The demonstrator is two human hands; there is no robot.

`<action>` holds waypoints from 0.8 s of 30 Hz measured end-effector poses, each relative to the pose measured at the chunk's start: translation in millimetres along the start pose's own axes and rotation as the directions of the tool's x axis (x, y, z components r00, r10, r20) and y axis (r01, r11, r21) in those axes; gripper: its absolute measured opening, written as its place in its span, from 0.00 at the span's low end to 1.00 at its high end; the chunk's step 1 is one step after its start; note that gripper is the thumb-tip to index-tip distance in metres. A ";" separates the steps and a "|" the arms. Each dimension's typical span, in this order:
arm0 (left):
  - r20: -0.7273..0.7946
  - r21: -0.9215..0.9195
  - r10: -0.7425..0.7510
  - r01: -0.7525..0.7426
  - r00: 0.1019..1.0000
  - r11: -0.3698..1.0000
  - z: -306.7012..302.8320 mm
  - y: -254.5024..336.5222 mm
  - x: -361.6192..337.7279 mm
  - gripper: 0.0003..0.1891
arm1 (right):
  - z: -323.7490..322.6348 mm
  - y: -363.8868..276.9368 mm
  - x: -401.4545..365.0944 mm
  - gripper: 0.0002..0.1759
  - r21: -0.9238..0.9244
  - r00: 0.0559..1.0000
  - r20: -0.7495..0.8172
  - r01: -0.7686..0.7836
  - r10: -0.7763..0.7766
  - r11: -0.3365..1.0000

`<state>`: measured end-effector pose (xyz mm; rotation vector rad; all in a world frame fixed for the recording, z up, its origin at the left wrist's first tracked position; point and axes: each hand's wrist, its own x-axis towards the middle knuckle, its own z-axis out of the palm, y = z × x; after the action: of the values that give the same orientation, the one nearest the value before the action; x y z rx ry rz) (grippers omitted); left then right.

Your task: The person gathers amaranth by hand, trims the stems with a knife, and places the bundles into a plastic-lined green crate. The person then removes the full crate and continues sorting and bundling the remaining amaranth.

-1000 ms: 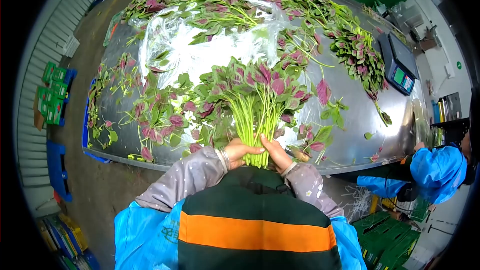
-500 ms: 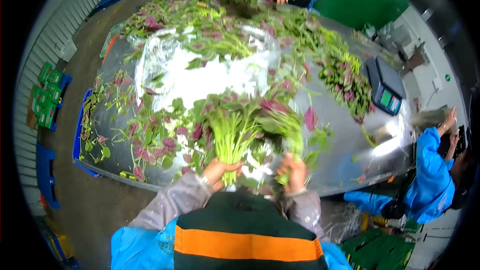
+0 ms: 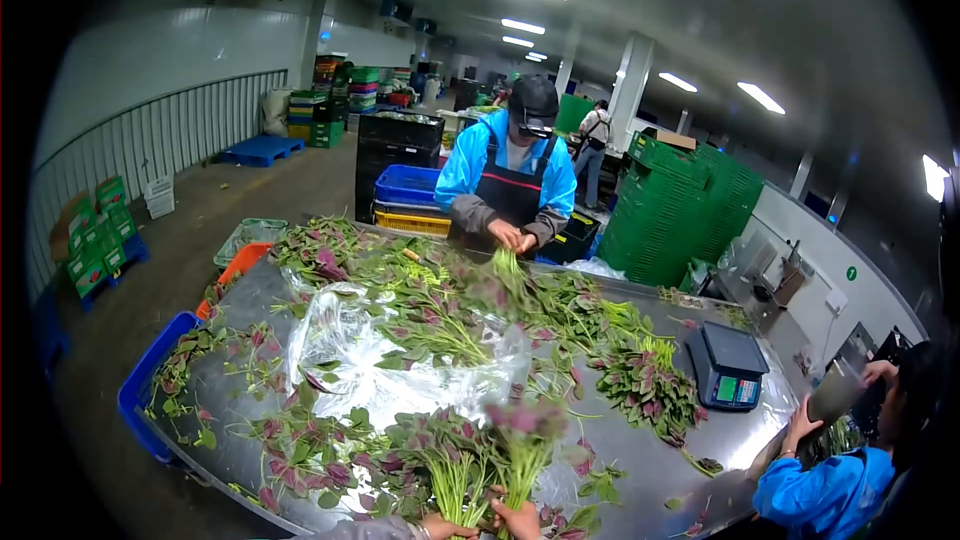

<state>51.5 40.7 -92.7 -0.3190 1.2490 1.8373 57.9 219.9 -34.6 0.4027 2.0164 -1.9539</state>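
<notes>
At the bottom of the head view, my left hand (image 3: 445, 528) is closed round the stems of a bunch of purple-green leafy greens (image 3: 455, 475). Just to its right, my right hand (image 3: 518, 520) grips a second bunch (image 3: 522, 455), whose leafy top is blurred by motion. The two bunches stand side by side with their leaves upward, over the metal table (image 3: 640, 480). Loose leaves (image 3: 300, 450) lie to the left of my hands. Behind them is a crumpled clear plastic bag (image 3: 345, 370).
Across the table a person (image 3: 510, 180) holds a bunch of greens. Another person (image 3: 840, 480) at the right holds a flat object. A digital scale (image 3: 728, 365) stands right of a pile of greens (image 3: 650, 385). A blue crate (image 3: 145, 390) borders the table's left end.
The view has tilted up, bringing the room and the person opposite into sight. My hands now appear lower and closer together, both still holding their bunches.
</notes>
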 end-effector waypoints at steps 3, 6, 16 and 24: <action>0.019 0.007 0.025 -0.025 1.000 1.000 -11.1 -14.2 10.4 0.07 | 9.3 4.4 10.6 0.19 -0.185 0.995 0.009 0.103 -0.103 0.977; 0.029 -0.008 0.037 -0.037 0.999 0.999 -16.4 -34.3 14.3 0.07 | 10.6 21.3 14.5 0.14 -0.269 0.989 0.067 0.148 -0.135 0.952; 0.051 -0.247 -0.118 0.127 0.992 0.961 -3.8 -23.0 0.8 0.11 | 10.6 -6.8 -16.0 0.05 -0.061 0.966 0.172 0.208 -0.195 0.976; 0.121 -0.346 -0.042 0.082 0.992 0.935 24.3 7.5 -30.0 0.08 | -39.2 -36.7 -32.0 0.08 0.056 0.952 0.300 0.049 -0.064 0.997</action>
<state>69.4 45.1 -58.0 -0.4378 0.8208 1.9917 71.5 258.1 12.9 0.0508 1.8071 -1.9628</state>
